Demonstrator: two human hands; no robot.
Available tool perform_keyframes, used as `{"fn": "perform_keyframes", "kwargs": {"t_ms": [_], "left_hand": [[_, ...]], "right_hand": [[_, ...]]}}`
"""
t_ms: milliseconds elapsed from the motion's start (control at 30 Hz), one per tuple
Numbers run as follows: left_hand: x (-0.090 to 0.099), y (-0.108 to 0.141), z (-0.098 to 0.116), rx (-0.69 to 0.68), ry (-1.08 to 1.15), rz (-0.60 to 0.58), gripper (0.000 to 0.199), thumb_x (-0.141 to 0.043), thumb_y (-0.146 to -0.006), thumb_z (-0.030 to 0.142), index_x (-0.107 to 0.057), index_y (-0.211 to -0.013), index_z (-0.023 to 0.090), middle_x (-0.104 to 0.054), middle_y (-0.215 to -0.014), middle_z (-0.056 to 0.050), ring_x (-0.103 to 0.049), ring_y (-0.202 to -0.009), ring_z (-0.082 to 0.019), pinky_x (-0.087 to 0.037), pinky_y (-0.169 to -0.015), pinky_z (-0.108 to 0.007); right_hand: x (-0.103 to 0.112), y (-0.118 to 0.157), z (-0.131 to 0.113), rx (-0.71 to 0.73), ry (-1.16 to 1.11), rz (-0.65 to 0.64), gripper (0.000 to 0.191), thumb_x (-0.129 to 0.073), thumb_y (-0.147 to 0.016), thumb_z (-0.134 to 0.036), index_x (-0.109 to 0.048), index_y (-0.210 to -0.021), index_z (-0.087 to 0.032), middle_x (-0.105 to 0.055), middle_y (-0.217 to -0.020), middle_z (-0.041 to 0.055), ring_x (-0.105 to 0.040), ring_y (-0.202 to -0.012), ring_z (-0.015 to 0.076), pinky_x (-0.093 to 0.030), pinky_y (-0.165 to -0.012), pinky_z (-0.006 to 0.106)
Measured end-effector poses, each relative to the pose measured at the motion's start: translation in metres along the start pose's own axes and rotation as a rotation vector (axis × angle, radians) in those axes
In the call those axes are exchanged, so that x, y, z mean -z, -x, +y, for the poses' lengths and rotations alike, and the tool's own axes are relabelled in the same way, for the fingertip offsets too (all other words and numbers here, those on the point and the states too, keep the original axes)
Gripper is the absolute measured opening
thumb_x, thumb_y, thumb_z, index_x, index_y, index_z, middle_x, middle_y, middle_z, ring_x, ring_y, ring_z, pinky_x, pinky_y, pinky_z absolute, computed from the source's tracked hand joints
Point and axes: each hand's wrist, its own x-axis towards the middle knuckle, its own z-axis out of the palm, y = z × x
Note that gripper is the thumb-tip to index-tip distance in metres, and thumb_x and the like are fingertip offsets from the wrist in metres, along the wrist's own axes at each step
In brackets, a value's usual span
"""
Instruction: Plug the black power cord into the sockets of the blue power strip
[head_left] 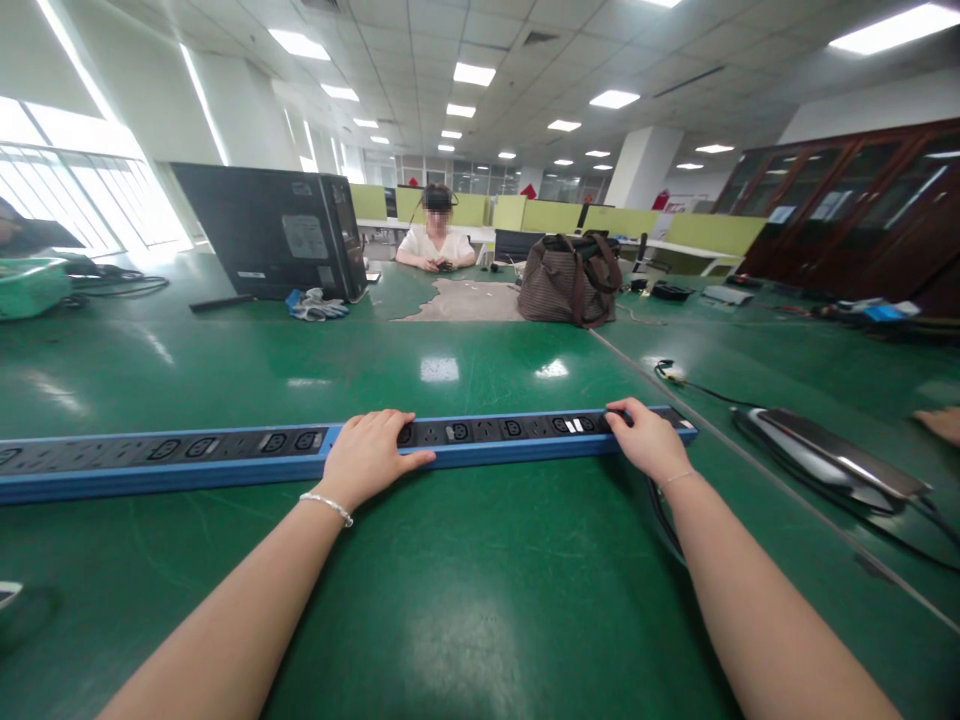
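A long blue power strip [255, 455] with black sockets lies across the green table from the left edge to right of centre. My left hand [371, 450] is wrapped over its middle, thumb along the near side and fingers over the top. Near the strip's right end, my right hand [645, 435] is closed in a pinch on what looks like a black plug [618, 416] at a socket, mostly hidden by the fingers. A black cord [661, 520] runs down behind my right wrist. Small white labels [574, 425] sit just left of that hand.
To the right lies a hair clipper [840, 460] with its cord. Farther back are a black computer case [262, 230], gloves [317, 305], a brown bag [570, 280] and a green basket [34, 288]. Another person [435, 240] sits across the table; someone's hand [941, 424] shows at the right edge.
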Motion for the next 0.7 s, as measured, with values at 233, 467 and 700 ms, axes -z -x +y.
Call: {"fn": "perform_keyframes", "kwargs": {"t_ms": [233, 467, 700], "left_hand": [[0.0002, 0.0003, 0.0004, -0.007, -0.022, 0.007, 0.066, -0.042, -0.075, 0.069, -0.056, -0.115, 0.019, -0.064, -0.110, -0.009, -0.057, -0.101, -0.026, -0.038, -0.090, -0.038], [-0.0011, -0.0008, -0.0005, -0.010, -0.032, 0.010, 0.068, -0.042, -0.075, 0.070, -0.056, -0.116, 0.018, -0.064, -0.109, -0.009, -0.058, -0.100, -0.026, -0.039, -0.088, -0.038], [0.0005, -0.0004, 0.0004, -0.005, -0.039, 0.003, 0.068, -0.042, -0.075, 0.070, -0.056, -0.116, 0.018, -0.064, -0.109, -0.009, -0.058, -0.100, -0.026, -0.039, -0.089, -0.038]], "right_hand": [[0.0013, -0.0001, -0.0001, -0.002, -0.039, 0.011, 0.033, -0.043, -0.080, -0.040, -0.062, -0.102, -0.026, -0.069, -0.091, 0.0053, -0.063, -0.082, 0.0228, -0.044, -0.072, 0.032], [-0.0018, -0.0016, 0.0041, 0.043, -0.082, 0.050, 0.032, -0.045, -0.080, -0.038, -0.064, -0.100, -0.023, -0.069, -0.092, 0.0052, -0.062, -0.084, 0.0214, -0.044, -0.075, 0.031], [-0.0044, 0.0003, 0.0037, 0.038, -0.106, 0.103, 0.032, -0.045, -0.080, -0.039, -0.065, -0.098, -0.023, -0.069, -0.084, 0.0048, -0.062, -0.077, 0.0201, -0.044, -0.072, 0.030]]}}
